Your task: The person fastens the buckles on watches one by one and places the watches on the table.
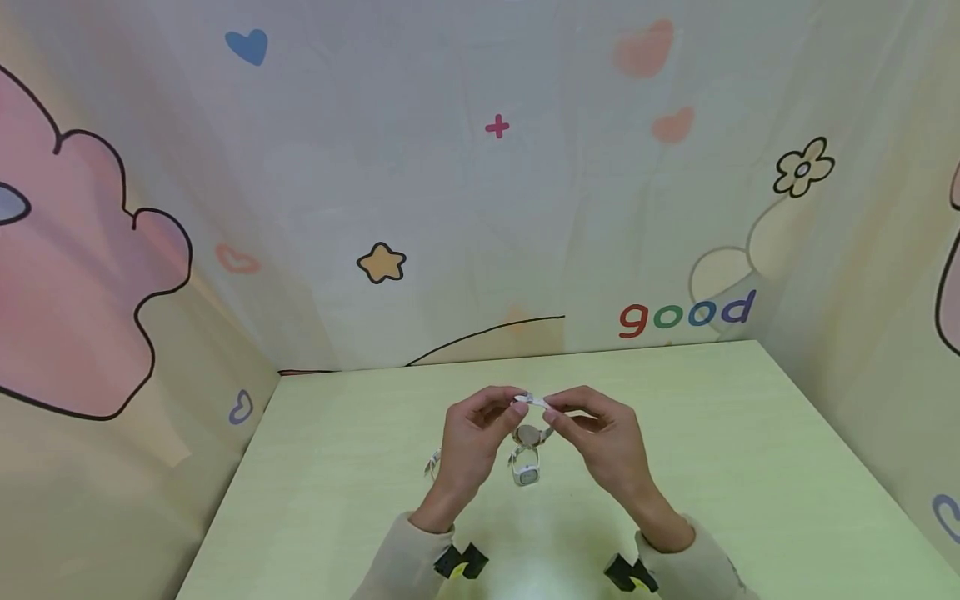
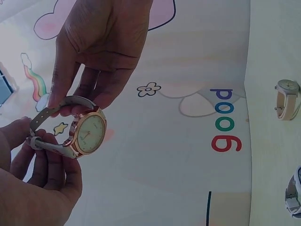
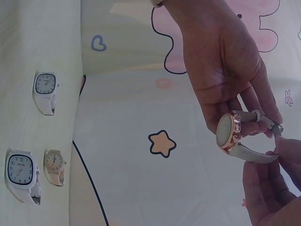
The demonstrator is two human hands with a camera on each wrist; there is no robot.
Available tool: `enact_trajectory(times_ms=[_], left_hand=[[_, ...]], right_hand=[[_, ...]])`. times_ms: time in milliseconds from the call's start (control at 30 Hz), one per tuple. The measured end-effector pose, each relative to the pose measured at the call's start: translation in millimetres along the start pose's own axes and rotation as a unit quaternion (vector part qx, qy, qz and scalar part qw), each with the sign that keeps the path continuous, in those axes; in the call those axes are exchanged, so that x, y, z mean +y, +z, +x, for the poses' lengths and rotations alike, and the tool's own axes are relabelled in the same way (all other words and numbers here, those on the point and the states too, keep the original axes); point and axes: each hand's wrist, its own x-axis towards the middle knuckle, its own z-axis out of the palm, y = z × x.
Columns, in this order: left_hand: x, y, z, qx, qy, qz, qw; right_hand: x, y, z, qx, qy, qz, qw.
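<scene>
Over the table, both hands hold a wristwatch [image 2: 89, 134] with a round rose-gold case and a pale strap. My left hand [image 1: 471, 442] pinches the strap piece that carries the keeper loop and buckle [image 3: 277, 127]. The holed strap piece [image 2: 43, 115] is between the thumb and fingers of my right hand [image 1: 611, 442]. Its two strap ends meet near the fingertips, at the buckle. In the left wrist view the dial faces toward the table side. The head view shows mostly the white strap [image 1: 531, 400] between the hands.
On the pale table [image 1: 360, 417] stand a square white watch [image 3: 21, 172], a smaller round watch [image 3: 54, 162] close beside it, and another square white watch [image 3: 45, 85] farther left. A printed curtain [image 1: 450, 192] encloses the table's back and sides.
</scene>
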Motion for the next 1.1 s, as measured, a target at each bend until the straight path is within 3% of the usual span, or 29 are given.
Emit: enact_trajectory(times_ms=[200, 533, 900, 1100], left_hand=[[-0.4, -0.1, -0.2, 0.002, 0.009, 0.0, 1.0], [5.1, -1.6, 3.7, 0.024, 0.033, -0.012, 0.9991], [5.7, -2.4, 5.3, 0.036, 0.014, -0.036, 0.9986], [4.5, 0.0, 4.6, 0.023, 0.02, -0.042, 0.9987]], right_hand=[[0.3, 0.1, 0.2, -0.002, -0.006, -0.011, 0.9999], [7.5, 1.4, -0.3, -0.04, -0.016, 0.002, 0.9991], [8.1, 1.0, -1.8, -0.012, -0.03, 0.021, 0.9993], [5.2, 0.8, -2.2, -0.017, -0.039, 0.024, 0.9988]])
